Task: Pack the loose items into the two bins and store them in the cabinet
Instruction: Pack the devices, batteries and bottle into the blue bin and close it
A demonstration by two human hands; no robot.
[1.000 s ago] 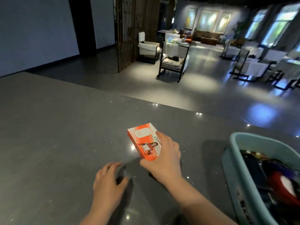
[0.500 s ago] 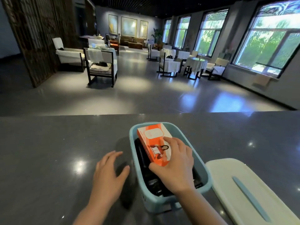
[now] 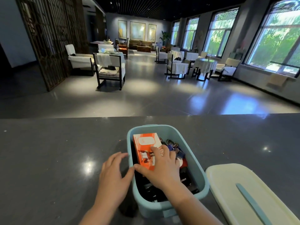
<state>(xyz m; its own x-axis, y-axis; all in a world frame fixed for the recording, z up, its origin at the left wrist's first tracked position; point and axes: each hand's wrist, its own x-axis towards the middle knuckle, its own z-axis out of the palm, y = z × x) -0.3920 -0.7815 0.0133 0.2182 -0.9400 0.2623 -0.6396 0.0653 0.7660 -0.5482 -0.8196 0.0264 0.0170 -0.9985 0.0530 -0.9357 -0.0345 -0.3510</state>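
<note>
Head view: orange box inside bin (left-hugging).

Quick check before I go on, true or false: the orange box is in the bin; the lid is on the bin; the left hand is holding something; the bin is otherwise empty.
1. The orange box is in the blue bin. True; the right hand grips it there.
2. The lid is on the bin. False; the white lid lies on the counter to the bin's right.
3. The left hand holds something. False; the left hand is open, resting against the bin's outer wall.
4. The bin is otherwise empty. False; dark items fill it.
</note>
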